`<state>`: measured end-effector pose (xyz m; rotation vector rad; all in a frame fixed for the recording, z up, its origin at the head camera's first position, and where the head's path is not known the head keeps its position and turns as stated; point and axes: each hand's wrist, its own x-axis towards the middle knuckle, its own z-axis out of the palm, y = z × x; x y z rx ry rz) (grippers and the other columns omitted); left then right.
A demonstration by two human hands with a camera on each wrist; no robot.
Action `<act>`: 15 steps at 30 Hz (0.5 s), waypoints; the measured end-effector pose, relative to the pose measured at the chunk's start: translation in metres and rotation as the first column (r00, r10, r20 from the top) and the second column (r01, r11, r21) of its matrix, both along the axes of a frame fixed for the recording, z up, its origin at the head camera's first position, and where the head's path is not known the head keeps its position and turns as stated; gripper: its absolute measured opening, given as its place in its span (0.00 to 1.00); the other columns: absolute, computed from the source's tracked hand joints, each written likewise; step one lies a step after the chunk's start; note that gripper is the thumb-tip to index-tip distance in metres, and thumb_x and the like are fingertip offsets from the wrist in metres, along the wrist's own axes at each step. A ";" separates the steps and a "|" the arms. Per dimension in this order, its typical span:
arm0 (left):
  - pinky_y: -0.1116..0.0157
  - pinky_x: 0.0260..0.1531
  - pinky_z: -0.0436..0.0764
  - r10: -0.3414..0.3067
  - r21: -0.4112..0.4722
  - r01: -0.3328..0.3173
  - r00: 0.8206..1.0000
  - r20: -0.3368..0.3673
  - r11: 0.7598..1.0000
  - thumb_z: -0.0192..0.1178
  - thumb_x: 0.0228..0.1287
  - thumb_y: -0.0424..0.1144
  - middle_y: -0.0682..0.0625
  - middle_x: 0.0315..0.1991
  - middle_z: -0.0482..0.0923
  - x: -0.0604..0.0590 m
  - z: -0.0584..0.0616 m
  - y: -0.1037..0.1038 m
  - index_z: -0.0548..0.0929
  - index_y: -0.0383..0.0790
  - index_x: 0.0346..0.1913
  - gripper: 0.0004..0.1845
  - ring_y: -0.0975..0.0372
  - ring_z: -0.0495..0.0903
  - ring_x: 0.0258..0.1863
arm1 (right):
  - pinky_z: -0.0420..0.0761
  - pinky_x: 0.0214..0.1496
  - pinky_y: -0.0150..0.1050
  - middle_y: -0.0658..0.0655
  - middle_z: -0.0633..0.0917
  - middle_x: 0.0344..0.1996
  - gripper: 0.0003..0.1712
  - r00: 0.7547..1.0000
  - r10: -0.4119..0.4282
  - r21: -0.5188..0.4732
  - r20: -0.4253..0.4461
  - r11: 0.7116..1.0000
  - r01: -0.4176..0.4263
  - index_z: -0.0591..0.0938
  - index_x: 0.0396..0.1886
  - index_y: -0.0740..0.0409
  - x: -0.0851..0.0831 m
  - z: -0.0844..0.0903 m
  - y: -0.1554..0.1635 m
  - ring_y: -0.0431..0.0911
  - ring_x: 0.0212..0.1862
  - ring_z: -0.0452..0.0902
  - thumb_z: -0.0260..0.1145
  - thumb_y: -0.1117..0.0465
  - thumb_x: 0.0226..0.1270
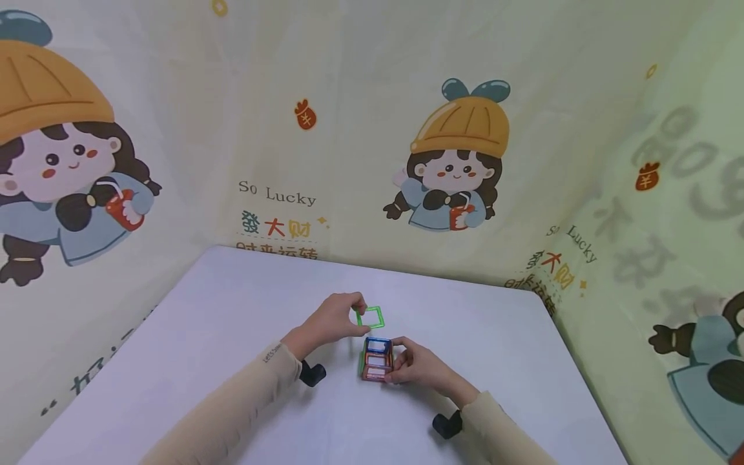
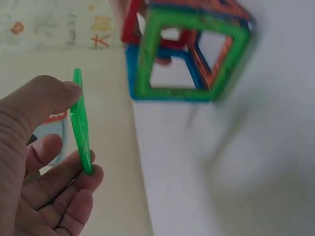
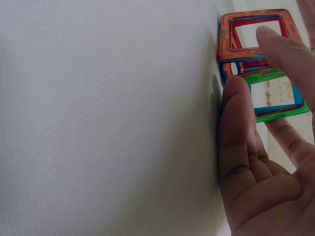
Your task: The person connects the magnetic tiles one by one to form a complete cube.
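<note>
A small cube of magnetic square frames (image 1: 376,359), orange, blue, red and green, stands on the white table (image 1: 232,336). My left hand (image 1: 334,320) pinches a loose green square frame (image 1: 370,317) between thumb and fingers, held just above and behind the cube. The left wrist view shows that green frame (image 2: 81,122) edge-on beside the cube (image 2: 189,51). My right hand (image 1: 414,363) touches the cube's right side. In the right wrist view its fingers (image 3: 275,46) lie straight against the cube (image 3: 258,59).
The table's far edge (image 1: 378,271) meets a cloth backdrop printed with cartoon figures (image 1: 459,161). The backdrop also closes in the left and right sides. Black wrist-camera mounts (image 1: 312,373) sit under both sleeves.
</note>
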<state>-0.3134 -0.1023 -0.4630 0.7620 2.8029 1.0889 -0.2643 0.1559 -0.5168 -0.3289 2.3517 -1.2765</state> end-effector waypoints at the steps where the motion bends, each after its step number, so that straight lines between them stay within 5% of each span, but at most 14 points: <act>1: 0.58 0.45 0.78 -0.020 0.003 0.020 1.000 -0.011 1.000 0.77 0.57 0.45 0.45 0.46 0.86 0.005 0.002 0.002 0.78 0.46 0.39 0.17 0.50 0.80 0.44 | 0.78 0.43 0.39 0.54 0.83 0.37 0.42 1.000 0.001 -0.002 -0.001 1.000 -0.001 0.71 0.70 0.53 0.000 0.000 0.000 0.45 0.38 0.79 0.81 0.56 0.57; 8: 0.62 0.43 0.76 -0.094 -0.044 0.093 0.995 -0.018 0.995 0.78 0.55 0.46 0.54 0.40 0.84 0.031 0.002 0.011 0.80 0.44 0.39 0.17 0.52 0.81 0.44 | 0.78 0.42 0.38 0.54 0.83 0.36 0.39 1.000 0.006 -0.017 -0.014 1.000 -0.006 0.73 0.68 0.52 0.001 0.000 0.001 0.45 0.37 0.79 0.81 0.57 0.58; 15: 0.65 0.40 0.75 -0.110 -0.091 0.108 0.994 -0.019 0.990 0.79 0.53 0.46 0.57 0.39 0.84 0.041 -0.006 0.013 0.77 0.49 0.30 0.17 0.61 0.77 0.38 | 0.78 0.42 0.38 0.54 0.83 0.36 0.39 1.000 0.014 -0.022 -0.019 1.000 -0.015 0.73 0.67 0.53 0.002 0.001 0.001 0.45 0.37 0.79 0.80 0.58 0.58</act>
